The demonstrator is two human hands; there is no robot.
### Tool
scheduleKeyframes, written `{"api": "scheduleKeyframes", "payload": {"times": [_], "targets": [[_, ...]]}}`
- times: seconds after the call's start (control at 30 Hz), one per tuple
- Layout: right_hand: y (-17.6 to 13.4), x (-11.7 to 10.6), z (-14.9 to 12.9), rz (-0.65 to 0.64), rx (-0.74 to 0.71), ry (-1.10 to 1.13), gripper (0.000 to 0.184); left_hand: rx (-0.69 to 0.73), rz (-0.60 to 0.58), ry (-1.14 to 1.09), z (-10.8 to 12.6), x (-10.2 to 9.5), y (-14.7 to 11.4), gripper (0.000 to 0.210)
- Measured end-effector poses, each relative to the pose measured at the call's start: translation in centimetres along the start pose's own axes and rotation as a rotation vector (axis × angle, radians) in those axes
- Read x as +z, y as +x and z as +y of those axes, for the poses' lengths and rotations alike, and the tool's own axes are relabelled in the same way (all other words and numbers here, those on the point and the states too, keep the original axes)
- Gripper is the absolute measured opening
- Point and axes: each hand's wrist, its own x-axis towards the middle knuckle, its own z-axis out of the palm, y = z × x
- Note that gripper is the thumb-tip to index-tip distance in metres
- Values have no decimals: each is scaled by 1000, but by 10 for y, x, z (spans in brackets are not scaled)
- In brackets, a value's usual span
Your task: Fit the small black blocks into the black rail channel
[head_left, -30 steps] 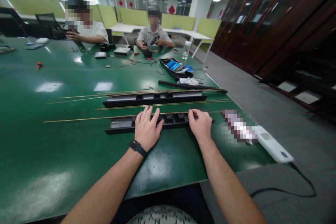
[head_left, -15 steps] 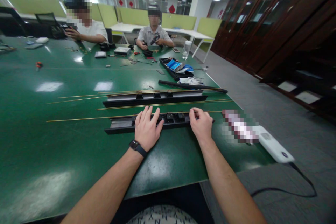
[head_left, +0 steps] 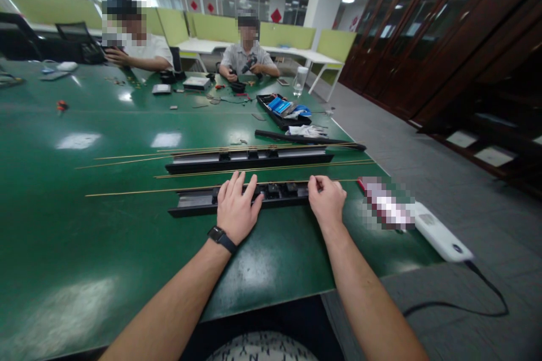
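My left hand (head_left: 237,206) lies flat with fingers spread over the nearer black channel rail (head_left: 192,211), which holds several black blocks in its trough. A thin golden rod (head_left: 127,192) runs lengthwise along this rail's far side and sticks out well past its left end. At the rail's right end, my right hand (head_left: 328,200) is closed, thumb and fingers pinched on the rod. The exact grip is partly hidden by the fingers. Beyond lies a second black rail (head_left: 249,164) with similar blocks, golden rods resting on and beside it.
Behind the rails are a black bar (head_left: 279,136), white gloves (head_left: 307,131) and a black tray (head_left: 271,107) of blue items. To the right, a white power strip (head_left: 442,231) lies by the table edge. Two people sit across the green table (head_left: 139,259).
The golden rod has slid to the right along the nearer rail, its left end now closer to the rail. My right hand has shifted slightly right; my left hand stays in place.
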Motion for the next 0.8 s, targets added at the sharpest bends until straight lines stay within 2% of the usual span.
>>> {"api": "scheduleKeyframes", "payload": {"times": [0.33, 0.8], "targets": [[-4, 3, -3, -72, -115, 54, 35, 1, -6, -3, 0, -1, 0, 52], [0, 0, 0, -18, -21, -26, 38, 4, -2, -17, 0, 0, 0, 52]]}}
